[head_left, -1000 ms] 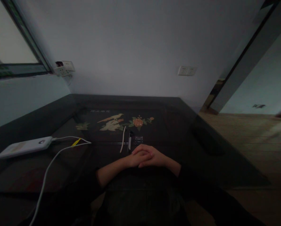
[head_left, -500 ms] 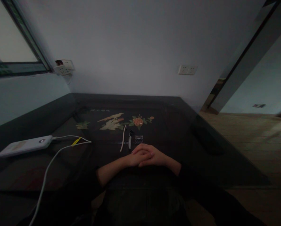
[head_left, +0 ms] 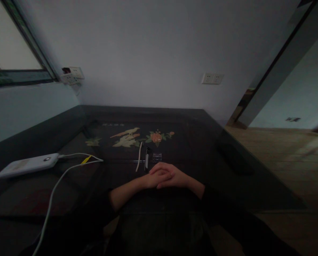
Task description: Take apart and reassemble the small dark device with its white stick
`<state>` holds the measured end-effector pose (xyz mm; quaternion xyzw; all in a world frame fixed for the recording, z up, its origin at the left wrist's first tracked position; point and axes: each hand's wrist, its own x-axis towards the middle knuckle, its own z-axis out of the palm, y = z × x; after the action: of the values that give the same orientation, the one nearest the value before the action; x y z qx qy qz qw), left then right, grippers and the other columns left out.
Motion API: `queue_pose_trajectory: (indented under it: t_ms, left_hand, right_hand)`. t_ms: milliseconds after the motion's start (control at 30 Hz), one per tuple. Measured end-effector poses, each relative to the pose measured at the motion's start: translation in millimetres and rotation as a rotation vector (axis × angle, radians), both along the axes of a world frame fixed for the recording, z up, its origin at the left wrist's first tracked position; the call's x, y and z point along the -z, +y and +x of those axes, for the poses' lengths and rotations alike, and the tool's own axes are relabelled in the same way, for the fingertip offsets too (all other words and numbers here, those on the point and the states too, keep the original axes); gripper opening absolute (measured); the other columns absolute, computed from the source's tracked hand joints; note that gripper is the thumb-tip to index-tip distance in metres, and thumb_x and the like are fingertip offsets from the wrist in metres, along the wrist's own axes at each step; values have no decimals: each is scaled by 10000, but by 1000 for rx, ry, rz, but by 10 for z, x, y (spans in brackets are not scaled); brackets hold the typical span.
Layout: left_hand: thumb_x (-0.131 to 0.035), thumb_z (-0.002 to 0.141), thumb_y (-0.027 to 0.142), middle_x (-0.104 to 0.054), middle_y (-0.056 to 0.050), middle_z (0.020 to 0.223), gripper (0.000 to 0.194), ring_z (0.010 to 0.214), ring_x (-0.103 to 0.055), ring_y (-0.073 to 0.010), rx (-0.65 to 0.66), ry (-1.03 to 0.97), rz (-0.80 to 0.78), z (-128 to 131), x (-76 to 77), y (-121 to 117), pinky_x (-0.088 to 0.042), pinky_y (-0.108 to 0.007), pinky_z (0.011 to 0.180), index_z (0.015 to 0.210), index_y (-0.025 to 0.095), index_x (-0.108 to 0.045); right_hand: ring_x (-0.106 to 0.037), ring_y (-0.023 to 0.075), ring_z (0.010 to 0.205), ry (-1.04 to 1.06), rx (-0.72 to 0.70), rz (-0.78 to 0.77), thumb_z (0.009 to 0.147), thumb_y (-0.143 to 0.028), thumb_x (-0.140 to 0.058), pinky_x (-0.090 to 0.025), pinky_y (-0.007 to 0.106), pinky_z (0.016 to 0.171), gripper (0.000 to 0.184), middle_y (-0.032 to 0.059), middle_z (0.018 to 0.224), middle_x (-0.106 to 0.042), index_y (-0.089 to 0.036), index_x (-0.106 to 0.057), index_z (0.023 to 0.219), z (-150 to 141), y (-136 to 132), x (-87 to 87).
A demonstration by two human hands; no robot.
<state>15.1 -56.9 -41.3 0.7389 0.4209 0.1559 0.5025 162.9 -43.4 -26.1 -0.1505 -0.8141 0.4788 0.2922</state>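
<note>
My left hand (head_left: 154, 179) and my right hand (head_left: 173, 175) are clasped together at the near edge of the dark table, fingers closed over each other. No object shows between them. Just beyond the hands lies a razor (head_left: 147, 160) with a black and silver handle, its head pointing away from me. To its left is a slim white toothbrush (head_left: 139, 158), roughly parallel to it. A small clear case (head_left: 157, 157) sits right of the razor, close to my right hand's fingers. Neither hand visibly holds any of these.
On the left a white power bank (head_left: 28, 165) lies with a white cable (head_left: 52, 193) running toward me, a yellow tag (head_left: 86, 160) on it. The glossy dark table (head_left: 196, 142) carries a bird-and-flower picture. A wall with sockets (head_left: 212, 78) stands behind.
</note>
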Motion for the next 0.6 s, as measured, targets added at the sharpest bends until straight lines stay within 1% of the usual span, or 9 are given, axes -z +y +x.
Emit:
queue_pose_trajectory:
  t_ms: [100, 300, 467, 600]
  left_hand:
    - [-379, 879, 558, -665, -75, 885, 529, 926, -596, -225, -21, 38, -29, 1, 8, 14, -464, -317, 840, 887, 122, -679]
    - [-389, 865, 570, -664, -79, 868, 542, 908, -605, -237, -5, 47, -76, 2, -39, 14, -461, -329, 830, 891, 129, -702]
    - [-396, 869, 576, -661, -62, 837, 524, 894, -595, -207, -24, 5, -50, 3, -54, -6, -461, -297, 833, 838, 140, -686]
    - [-376, 885, 559, -655, -55, 790, 533, 841, -605, -191, 0, 0, -42, 4, -38, -3, -480, -282, 782, 833, 126, -683]
  right_hand:
    - [-595, 205, 1017, 1, -1, 0, 646, -306, -821, -459, 376, 913, 470, 52, 1050, -640, -196, -640, 1066, 2, 0, -1]
    - [-596, 204, 1022, 3, -10, -4, 653, -292, -817, -458, 375, 919, 459, 50, 1050, -639, -198, -642, 1068, 5, -13, -37]
    - [-593, 204, 1030, 9, -14, 7, 658, -283, -815, -457, 372, 917, 460, 54, 1064, -637, -196, -643, 1076, 5, -12, -27]
    - [-592, 204, 1033, 17, -12, 10, 660, -276, -815, -452, 372, 926, 447, 52, 1056, -641, -195, -646, 1065, 7, -10, -19]
